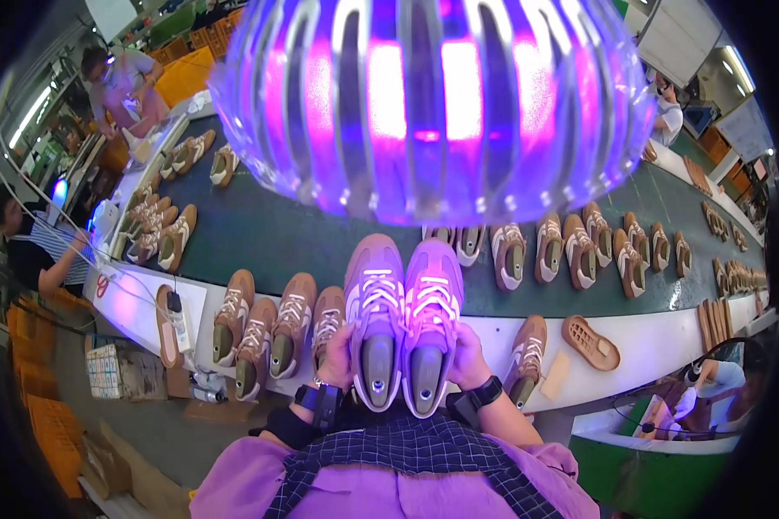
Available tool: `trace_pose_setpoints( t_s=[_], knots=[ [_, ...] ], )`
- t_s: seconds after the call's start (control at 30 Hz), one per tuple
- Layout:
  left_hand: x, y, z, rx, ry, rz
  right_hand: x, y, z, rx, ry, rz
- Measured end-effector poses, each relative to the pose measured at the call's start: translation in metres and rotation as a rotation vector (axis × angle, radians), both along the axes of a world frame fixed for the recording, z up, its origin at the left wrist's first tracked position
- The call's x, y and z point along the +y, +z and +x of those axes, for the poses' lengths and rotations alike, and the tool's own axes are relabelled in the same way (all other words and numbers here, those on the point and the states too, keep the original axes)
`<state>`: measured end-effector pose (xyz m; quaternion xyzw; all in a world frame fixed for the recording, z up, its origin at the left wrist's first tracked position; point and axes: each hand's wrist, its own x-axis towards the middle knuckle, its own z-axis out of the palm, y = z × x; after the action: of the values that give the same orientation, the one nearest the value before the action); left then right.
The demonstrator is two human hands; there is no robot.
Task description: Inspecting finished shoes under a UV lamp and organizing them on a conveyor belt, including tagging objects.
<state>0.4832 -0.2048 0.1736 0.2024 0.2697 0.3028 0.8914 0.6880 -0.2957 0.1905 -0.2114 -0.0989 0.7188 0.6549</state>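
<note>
A pair of tan sneakers with white laces is held up side by side in front of me, toes pointing away, under purple light. My left hand (335, 356) grips the outer side of the left sneaker (376, 316). On the other side, my right hand (468, 355) is closed around the heel half of the right sneaker (430, 320). Dark grey shoe lasts (378, 368) fill both openings. Just left of my left hand, several similar sneakers (292, 324) stand on the white ledge. A single sneaker (526, 359) rests right of my right hand.
A large glowing ribbed lamp (433, 112) hangs over the green conveyor belt (320, 251), hiding its middle. Rows of sneakers (580, 246) stand on the belt. A loose sole (590, 342) lies on the white ledge (649, 355). People work at left (43, 251) and far left (125, 86).
</note>
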Motion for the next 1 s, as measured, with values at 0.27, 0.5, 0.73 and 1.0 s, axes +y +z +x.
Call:
trace_pose_setpoints(
  t_s=[0.27,0.5,0.73,1.0],
  knots=[
    [0.022,0.016,0.014,-0.189,0.209,-0.027,0.004,0.013,0.028,-0.003,-0.209,0.068],
    [0.024,0.022,0.005,-0.041,0.380,-0.006,0.006,0.018,0.020,-0.057,-0.535,-0.077],
    [0.023,0.003,0.007,0.037,0.413,-0.092,0.003,0.003,0.004,-0.040,-0.627,-0.222],
    [0.025,-0.003,0.008,0.009,0.440,-0.119,0.000,0.003,0.000,-0.048,-0.620,-0.225]
  ],
)
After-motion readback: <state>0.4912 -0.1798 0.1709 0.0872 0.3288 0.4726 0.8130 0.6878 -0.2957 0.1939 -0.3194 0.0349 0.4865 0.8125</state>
